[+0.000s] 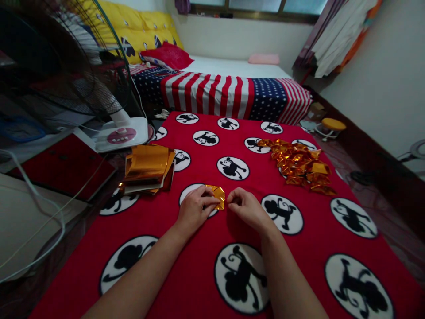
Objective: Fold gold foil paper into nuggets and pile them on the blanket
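A small piece of folded gold foil paper (219, 193) lies near the middle of the red cloth (206, 235). My left hand (198, 204) has its fingers closed on the left side of this foil paper. Just off its right edge is my right hand (245, 206), thumb and forefinger drawn together; whether anything tiny sits between them is hidden. To the left stands a stack of flat gold foil sheets (148, 163). Over on the right a heap of folded gold foil pieces (295, 164) spreads across the cloth.
A fan (122, 133) on a white base stands beyond the table's left side, with a white cable (61, 221) looping nearby. Behind the table is a bed with a striped and starred cover (212, 91). A yellow-topped stool (334, 125) is at the far right.
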A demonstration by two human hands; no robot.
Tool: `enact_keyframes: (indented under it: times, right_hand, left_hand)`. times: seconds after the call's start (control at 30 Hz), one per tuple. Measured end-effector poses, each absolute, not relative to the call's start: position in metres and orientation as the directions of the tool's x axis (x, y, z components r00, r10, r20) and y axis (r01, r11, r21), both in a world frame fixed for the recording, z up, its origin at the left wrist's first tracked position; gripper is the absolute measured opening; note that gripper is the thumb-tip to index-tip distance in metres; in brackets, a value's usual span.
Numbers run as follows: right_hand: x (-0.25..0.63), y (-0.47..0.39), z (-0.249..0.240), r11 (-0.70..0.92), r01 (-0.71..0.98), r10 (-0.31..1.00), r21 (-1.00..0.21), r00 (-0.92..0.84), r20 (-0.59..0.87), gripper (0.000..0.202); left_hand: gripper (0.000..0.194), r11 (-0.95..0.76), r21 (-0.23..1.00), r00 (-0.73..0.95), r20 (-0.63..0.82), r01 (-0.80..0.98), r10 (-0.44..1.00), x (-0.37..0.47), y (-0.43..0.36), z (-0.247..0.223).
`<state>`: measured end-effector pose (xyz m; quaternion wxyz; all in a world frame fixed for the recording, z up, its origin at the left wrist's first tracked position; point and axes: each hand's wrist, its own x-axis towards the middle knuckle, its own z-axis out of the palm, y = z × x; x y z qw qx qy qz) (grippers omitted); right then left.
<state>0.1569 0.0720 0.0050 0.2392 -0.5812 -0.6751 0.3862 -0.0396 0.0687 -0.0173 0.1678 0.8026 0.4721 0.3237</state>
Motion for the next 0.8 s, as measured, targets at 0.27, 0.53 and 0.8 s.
enact_keyframes:
  times: [0.27,0.53,0.8]
  right_hand:
    - [0.152,0.070,0.004,0.027,0.647,0.979,-0.762,-0.173,-0.112,0.010]
    - [0.140,0.065,0.013,0.047,0.779,0.994,-0.625,-0.100,-0.050,0.018]
    - [0.135,0.064,0.012,0.009,0.811,0.995,-0.584,-0.067,-0.077,0.020]
  left_hand:
    - [0.013,-0.471,0.587,0.328,0.339,0.659,0.882,-0.038,0.068,-0.015]
    - [0.012,-0.477,0.586,0.329,0.347,0.655,0.878,-0.038,0.069,-0.014]
    - [0.011,-0.447,0.624,0.290,0.342,0.641,0.894,-0.036,0.069,-0.015]
